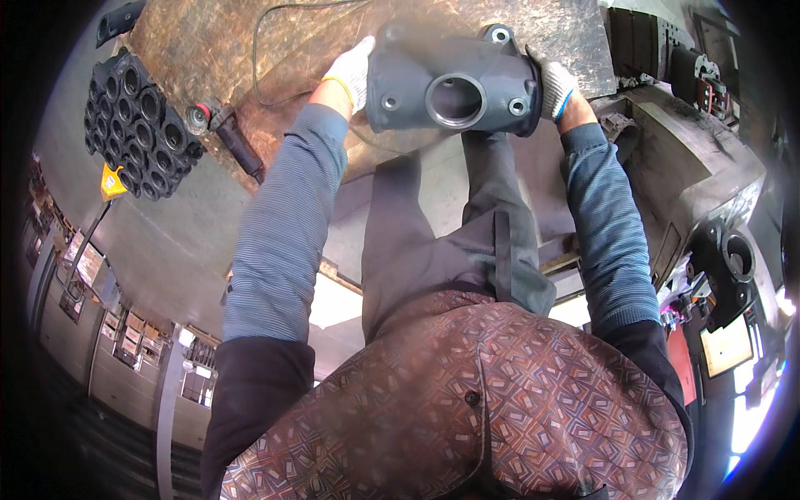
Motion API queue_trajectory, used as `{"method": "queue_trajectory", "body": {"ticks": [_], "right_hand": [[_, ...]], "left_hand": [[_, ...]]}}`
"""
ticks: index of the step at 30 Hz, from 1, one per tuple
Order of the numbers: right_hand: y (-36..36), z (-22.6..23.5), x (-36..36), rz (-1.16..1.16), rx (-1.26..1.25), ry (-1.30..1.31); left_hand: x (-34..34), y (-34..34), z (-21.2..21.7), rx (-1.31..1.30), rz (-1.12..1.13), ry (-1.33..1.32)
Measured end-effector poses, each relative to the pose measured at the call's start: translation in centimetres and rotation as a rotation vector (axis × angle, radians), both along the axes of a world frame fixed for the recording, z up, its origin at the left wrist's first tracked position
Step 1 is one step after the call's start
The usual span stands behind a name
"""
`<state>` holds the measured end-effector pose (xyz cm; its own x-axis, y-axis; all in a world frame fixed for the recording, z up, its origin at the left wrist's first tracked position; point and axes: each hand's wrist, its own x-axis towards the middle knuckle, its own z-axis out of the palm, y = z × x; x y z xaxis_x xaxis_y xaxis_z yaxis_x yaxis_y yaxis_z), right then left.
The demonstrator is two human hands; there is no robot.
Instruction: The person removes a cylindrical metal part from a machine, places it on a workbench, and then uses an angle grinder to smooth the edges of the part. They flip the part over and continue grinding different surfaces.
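Grey metal pipe part held at both ends

It is at 12 o'clock, over a brown table, with a big round hole facing us. The left hand hugs its 9 o'clock end, and the right hand hugs its 3 o'clock end. Some fingers are hidden. At 10 o'clock, a grinder lies by the table edge. Past it sits a pile of dark round parts.

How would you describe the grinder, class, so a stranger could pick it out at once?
Start with the large, worn brown table. Along its left edge, left of the gloved left hand, lies the grinder. Unlike the stacked ring-ended castings farther left, it is slim, with a pale disc and a touch of red.
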<state>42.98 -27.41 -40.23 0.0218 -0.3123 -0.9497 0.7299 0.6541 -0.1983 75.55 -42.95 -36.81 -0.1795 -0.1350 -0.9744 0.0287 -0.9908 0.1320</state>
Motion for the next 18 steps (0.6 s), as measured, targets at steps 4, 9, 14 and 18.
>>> {"method": "queue_trajectory", "body": {"ticks": [4,9,14,18], "right_hand": [[0.3,0.4,0.5,0.036,0.057,0.123],[1.5,4.0,1.2,-0.027,0.024,0.116],[3.0,8.8,2.2,0.168,-0.285,0.533],[3.0,10.6,2.6,0.089,-0.516,0.475]], "left_hand": [[0.1,1.1,-0.7,-0.049,0.009,-0.07],[1.0,2.7,2.7,-0.224,0.004,-0.146],[1.1,3.8,8.1,-0.417,0.056,-0.19],[1.7,4.2,8.7,-0.563,0.095,-0.173]]}}
